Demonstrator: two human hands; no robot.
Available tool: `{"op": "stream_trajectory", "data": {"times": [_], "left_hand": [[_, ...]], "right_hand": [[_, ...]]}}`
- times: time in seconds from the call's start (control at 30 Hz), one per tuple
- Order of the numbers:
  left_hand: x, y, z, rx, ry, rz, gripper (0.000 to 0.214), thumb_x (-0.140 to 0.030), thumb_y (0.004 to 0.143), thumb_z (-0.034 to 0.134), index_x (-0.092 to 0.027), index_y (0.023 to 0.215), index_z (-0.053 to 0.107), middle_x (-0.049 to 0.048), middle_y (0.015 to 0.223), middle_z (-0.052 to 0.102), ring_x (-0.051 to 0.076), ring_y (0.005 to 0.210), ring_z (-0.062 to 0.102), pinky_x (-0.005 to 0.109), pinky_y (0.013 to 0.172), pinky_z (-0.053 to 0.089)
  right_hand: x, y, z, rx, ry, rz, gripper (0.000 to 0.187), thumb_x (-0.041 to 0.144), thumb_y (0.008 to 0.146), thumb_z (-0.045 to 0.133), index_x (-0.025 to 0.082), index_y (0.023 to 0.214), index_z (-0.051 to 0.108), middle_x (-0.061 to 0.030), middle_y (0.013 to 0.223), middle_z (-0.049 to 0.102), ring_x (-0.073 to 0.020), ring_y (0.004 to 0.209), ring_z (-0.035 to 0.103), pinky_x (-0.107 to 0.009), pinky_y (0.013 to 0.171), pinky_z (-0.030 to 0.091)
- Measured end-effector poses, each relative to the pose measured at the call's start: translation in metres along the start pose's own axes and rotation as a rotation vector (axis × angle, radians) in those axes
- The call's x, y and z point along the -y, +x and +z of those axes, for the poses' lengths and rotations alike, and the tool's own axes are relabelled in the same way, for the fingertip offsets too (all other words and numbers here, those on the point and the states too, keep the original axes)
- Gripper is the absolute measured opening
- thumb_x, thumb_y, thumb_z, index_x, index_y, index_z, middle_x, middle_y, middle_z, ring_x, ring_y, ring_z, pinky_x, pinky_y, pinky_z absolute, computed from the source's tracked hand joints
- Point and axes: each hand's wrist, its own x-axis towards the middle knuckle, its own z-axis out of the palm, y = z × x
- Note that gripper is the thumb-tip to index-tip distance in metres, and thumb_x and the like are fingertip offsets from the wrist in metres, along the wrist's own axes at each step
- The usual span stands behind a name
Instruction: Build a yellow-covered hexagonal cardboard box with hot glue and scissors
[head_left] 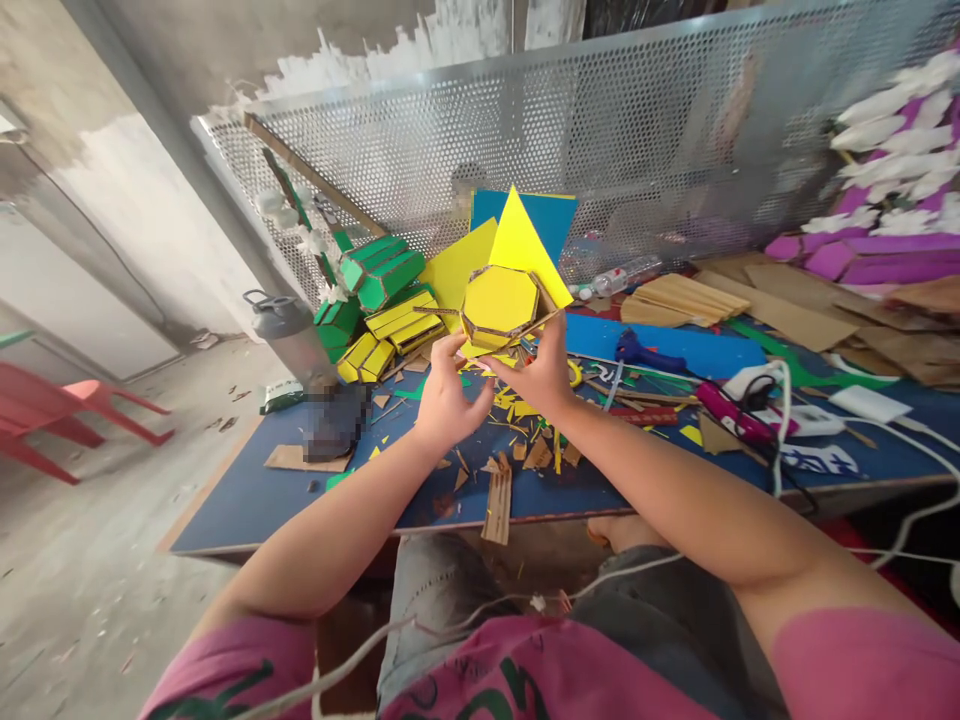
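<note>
Above the table, an eight-sided yellow cardboard piece [501,298] with raw brown edges is held up between my two hands. A pointed yellow flap [523,245] stands up behind it. My left hand [448,395] grips the lower left edge, its thumb apart from the fingers. At the lower right, my right hand [541,372] grips the same piece, with its thumb stretched underneath and some fingers hidden behind. Yellow and brown scraps [525,430] lie on the table below my hands.
On the blue table [247,510] are green cardboard shapes [382,272], yellow ones [405,325], a grey bottle [281,330], a blue glue gun [649,352], a magenta tool [727,412], a power strip [802,420] and cables. A perforated metal panel [420,130] stands behind.
</note>
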Motion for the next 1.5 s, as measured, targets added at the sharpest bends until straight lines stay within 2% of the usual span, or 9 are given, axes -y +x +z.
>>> {"op": "stream_trajectory", "data": {"times": [0.37,0.63,0.8,0.87,0.93,1.0,1.07,1.23,1.5], "left_hand": [[-0.008,0.004,-0.011,0.172,-0.006,-0.101,0.072,-0.034,0.100,0.079,-0.032,0.160,0.039,0.0167,0.153,0.063,0.035,0.150,0.068,0.058,0.115,0.068],[-0.021,0.015,-0.031,0.288,0.092,-0.159,0.068,-0.047,0.098,0.083,-0.032,0.155,0.049,0.0106,0.136,0.080,0.032,0.127,0.082,0.046,0.091,0.074],[-0.020,0.027,-0.054,0.269,0.209,-0.108,0.028,-0.057,0.104,0.078,-0.029,0.107,0.075,0.0001,0.097,0.084,0.021,0.085,0.082,0.034,0.072,0.066],[-0.011,0.035,-0.066,0.120,0.211,-0.017,0.039,-0.063,0.096,0.086,-0.028,0.101,0.072,0.0017,0.096,0.079,0.021,0.085,0.078,0.034,0.073,0.066],[0.003,0.044,-0.077,-0.008,0.178,0.096,0.075,-0.075,0.078,0.097,-0.029,0.130,0.069,0.0093,0.125,0.076,0.029,0.115,0.078,0.040,0.088,0.070],[0.019,0.052,-0.089,0.087,0.126,0.207,0.139,-0.091,0.056,0.099,-0.030,0.168,0.045,0.0215,0.167,0.054,0.043,0.157,0.059,0.056,0.116,0.064],[0.035,0.060,-0.099,0.241,0.057,0.240,0.168,-0.102,0.046,0.093,-0.033,0.181,0.023,0.0253,0.183,0.034,0.051,0.173,0.038,0.067,0.128,0.052],[0.067,0.076,-0.117,0.220,-0.203,0.178,0.158,-0.114,0.055,0.074,-0.041,0.184,0.016,0.0219,0.186,0.036,0.052,0.176,0.030,0.074,0.132,0.042],[0.059,0.069,-0.092,0.220,-0.466,0.142,0.125,-0.096,0.068,0.089,-0.033,0.169,0.050,0.0159,0.143,0.075,0.041,0.144,0.070,0.056,0.125,0.055]], "right_hand": [[-0.023,0.018,-0.020,-0.112,-0.031,-0.034,0.085,0.051,0.088,0.093,0.030,0.158,0.050,-0.0210,0.150,0.065,-0.0482,0.152,0.060,-0.074,0.122,0.058],[-0.020,0.026,-0.032,-0.077,-0.055,-0.073,0.084,0.051,0.089,0.092,0.030,0.159,0.050,-0.0191,0.149,0.067,-0.0462,0.148,0.063,-0.074,0.121,0.058],[-0.021,0.027,-0.033,-0.067,-0.022,-0.122,0.078,0.044,0.087,0.092,0.032,0.152,0.051,-0.0166,0.145,0.067,-0.0441,0.141,0.066,-0.071,0.118,0.061],[-0.019,0.026,-0.033,-0.015,-0.024,-0.131,0.081,0.041,0.084,0.093,0.034,0.152,0.049,-0.0152,0.146,0.067,-0.0440,0.142,0.065,-0.071,0.118,0.060],[-0.015,0.025,-0.033,0.044,-0.005,-0.173,0.083,0.036,0.082,0.092,0.037,0.153,0.049,-0.0129,0.147,0.069,-0.0433,0.143,0.066,-0.070,0.120,0.059],[-0.010,0.024,-0.033,0.086,0.040,-0.241,0.083,0.032,0.082,0.091,0.038,0.153,0.049,-0.0108,0.147,0.070,-0.0420,0.141,0.068,-0.068,0.119,0.059],[-0.005,0.022,-0.033,0.109,0.094,-0.287,0.082,0.030,0.082,0.090,0.038,0.154,0.050,-0.0099,0.146,0.070,-0.0406,0.139,0.069,-0.065,0.118,0.061],[0.004,0.021,-0.037,0.242,0.202,-0.274,0.089,0.029,0.077,0.092,0.038,0.155,0.049,-0.0093,0.146,0.069,-0.0418,0.140,0.069,-0.063,0.118,0.060],[0.015,0.015,-0.032,0.379,0.241,-0.249,0.093,0.034,0.080,0.094,0.041,0.159,0.046,-0.0092,0.152,0.067,-0.0442,0.145,0.066,-0.067,0.120,0.059]]}}
